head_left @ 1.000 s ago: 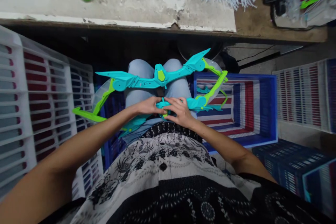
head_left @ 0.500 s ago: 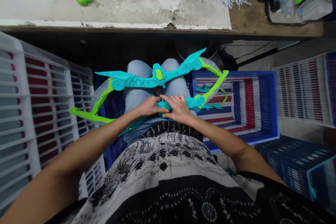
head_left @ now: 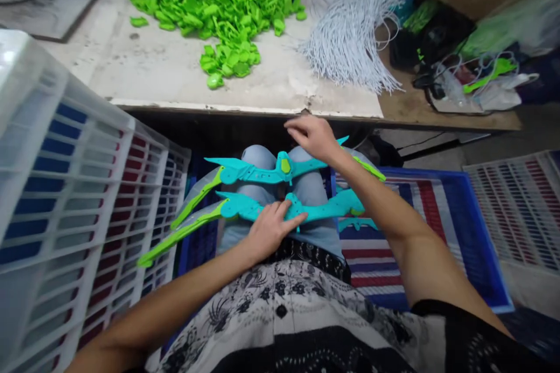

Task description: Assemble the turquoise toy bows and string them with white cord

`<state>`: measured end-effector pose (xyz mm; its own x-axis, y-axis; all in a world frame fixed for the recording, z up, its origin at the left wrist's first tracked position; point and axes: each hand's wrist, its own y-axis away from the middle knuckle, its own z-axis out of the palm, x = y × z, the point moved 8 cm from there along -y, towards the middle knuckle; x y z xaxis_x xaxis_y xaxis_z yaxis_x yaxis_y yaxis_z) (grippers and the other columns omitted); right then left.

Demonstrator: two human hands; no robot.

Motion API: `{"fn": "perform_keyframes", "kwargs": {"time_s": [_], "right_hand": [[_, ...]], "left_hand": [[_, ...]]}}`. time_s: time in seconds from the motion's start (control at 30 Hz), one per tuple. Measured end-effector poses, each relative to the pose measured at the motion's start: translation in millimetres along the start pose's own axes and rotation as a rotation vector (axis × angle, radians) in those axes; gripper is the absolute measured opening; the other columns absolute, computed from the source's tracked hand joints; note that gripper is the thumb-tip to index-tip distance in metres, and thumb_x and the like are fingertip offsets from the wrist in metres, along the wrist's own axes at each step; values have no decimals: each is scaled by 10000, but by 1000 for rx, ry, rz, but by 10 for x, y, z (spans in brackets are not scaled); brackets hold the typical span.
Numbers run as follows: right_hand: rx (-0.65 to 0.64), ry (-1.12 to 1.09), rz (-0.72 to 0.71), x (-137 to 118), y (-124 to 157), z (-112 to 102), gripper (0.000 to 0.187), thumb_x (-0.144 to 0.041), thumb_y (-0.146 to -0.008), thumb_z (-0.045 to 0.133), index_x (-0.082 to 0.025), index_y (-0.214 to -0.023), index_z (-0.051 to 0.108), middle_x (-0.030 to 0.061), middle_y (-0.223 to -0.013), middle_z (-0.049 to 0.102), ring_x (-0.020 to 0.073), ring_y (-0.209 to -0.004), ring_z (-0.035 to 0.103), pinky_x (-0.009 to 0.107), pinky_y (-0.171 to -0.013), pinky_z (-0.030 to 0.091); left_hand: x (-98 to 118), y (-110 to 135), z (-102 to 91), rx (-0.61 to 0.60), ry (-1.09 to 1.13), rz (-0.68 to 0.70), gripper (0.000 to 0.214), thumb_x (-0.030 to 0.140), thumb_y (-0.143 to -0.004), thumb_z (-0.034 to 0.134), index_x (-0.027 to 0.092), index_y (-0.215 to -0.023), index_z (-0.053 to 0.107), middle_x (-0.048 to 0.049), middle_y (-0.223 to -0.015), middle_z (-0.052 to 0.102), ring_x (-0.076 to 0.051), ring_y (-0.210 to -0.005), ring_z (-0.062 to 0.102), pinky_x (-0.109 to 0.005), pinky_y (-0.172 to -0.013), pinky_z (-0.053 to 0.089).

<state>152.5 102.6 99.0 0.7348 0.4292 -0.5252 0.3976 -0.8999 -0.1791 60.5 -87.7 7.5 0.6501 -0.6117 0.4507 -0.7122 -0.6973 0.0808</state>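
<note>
Two teal toy bows with lime-green limbs lie across my lap. My left hand [head_left: 270, 227] rests flat on the nearer bow [head_left: 326, 208], fingers spread over its middle. The farther bow [head_left: 256, 172] lies over my knees, with a green badge at its centre. My right hand [head_left: 311, 135] hovers above that bow, just under the table's front edge, fingers loosely apart and nothing visible in them. A heap of small lime-green plastic parts [head_left: 219, 0] is on the table beyond it.
The worn white table [head_left: 153, 78] also bears a bundle of pale blue-white cords [head_left: 350, 35] and clutter at the right. A white slatted crate [head_left: 65, 186] stands at my left. A blue crate [head_left: 459, 210] and another white crate [head_left: 520, 210] are at my right.
My right hand has left the nearer bow and risen toward the table edge. The left hand stays on the bow. My head has tilted up, showing more of the table.
</note>
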Motion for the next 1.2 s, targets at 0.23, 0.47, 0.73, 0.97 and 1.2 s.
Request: {"fn": "perform_keyframes", "kwargs": {"time_s": [0.23,0.47,0.73,0.97,1.2], "right_hand": [[128,138,186,132,-1748,545,325,-390,-898,496,-143,-1093,577,131,-1166,567,304,-1169,454,533,-1008,345],[231,117,157,229,-2089,720,374,-405,-868,548,-122,-1111,534,148,-1167,559,339,-1217,414,656,-1011,250],[243,38,195,730,-1358,207,265,-283,-865,471,-173,-1053,622,62,-1012,664,212,-960,575,397,-920,415],[196,117,125,779,-627,-88,278,-334,-811,570,-167,-1017,653,82,-1025,655,282,-1081,511,493,-966,349],[-136,-191,-73,55,1012,425,418,-445,-853,570,-206,-1195,592,83,-1132,629,230,-1082,524,415,-949,417]], "left_hand": [[-167,54,181,126,277,-78,572,274,-854,575,203,-1393,397,-209,-1519,185,-350,-1397,233,-503,-1055,374],[-303,-24,205,53,350,-179,505,334,-893,480,230,-1383,418,-166,-1285,521,-296,-1170,525,-455,-960,473],[-429,-129,231,-118,452,-295,667,355,-892,456,138,-1470,204,-193,-1289,549,-302,-1151,560,-412,-929,463],[-538,-402,227,-361,574,-291,603,335,-835,512,62,-1360,394,-180,-1102,645,-294,-982,622,-392,-860,466],[-579,-529,268,-424,890,-208,487,375,-802,495,91,-1194,544,-127,-1112,646,-236,-987,597,-317,-853,456]]}}
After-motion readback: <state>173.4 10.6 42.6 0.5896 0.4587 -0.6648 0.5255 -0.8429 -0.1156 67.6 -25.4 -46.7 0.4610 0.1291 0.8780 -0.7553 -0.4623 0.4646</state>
